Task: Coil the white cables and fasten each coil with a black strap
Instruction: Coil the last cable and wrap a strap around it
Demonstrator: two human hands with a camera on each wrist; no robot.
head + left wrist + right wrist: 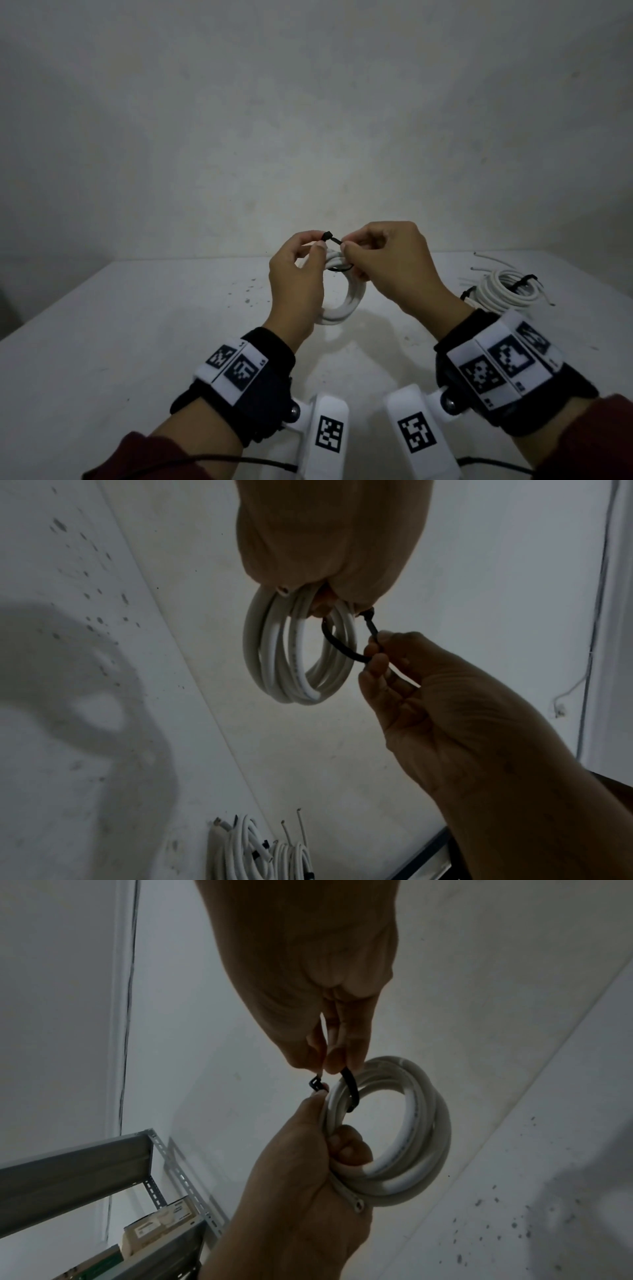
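The left hand (297, 274) grips the white cable coil (346, 301) above the table (137, 342), while the right hand (394, 263) pinches the black strap (352, 1091) looped round it (head end by the left thumb). Strapped coils (503, 291) lie at the right.

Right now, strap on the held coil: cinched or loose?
Loose. The black strap loops slackly around the white cable coil; tail not visibly through its head.

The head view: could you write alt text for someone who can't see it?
Two hands hold a white cable coil above a white table; the left hand grips it while the right hand pinches a black strap looped around it.
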